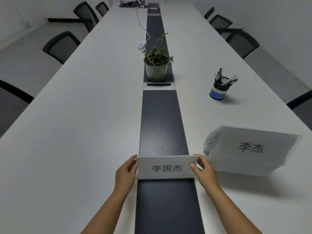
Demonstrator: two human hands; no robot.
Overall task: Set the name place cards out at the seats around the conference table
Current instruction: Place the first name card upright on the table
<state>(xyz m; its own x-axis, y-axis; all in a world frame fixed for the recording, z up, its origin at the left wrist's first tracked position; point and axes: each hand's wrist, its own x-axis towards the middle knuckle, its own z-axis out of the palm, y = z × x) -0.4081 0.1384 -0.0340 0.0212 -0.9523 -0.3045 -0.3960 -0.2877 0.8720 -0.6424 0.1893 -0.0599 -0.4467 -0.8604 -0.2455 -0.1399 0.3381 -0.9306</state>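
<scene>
Item: name card (167, 167), white, rectangular, printed with three dark characters, standing at the near end of the tabletop (84, 115) across the dark centre strip (161, 122). Left hand (125, 173) pinches its left edge, right hand (203, 169) pinches its right edge; each grip is clamped on the card, thumb in front, fingers behind.

Stock: stack of card holders (248, 151), clear hard plastic, glossy, edges fanned, lying flat to the right of the held card, near it but apart. Top holder shows two characters. Most cards appear yet to be placed; no other card is seen standing at any seat.

Handling note: the step in hand looks like seating this card at the head position. Best done by setting the base flat, squaring it to the table edge, centring it on the strip, then releasing both sides together so it does not tip. Which way the printed face should turn for the seat is a judgement for the person.

Other contents: potted plant (157, 68), smooth round pot, trailing leaves, on the strip; mesh pen cup (219, 88), cylindrical, blue base, right side; white power strip (141, 45) with cord; black mesh-back chairs (61, 46) along both sides.
</scene>
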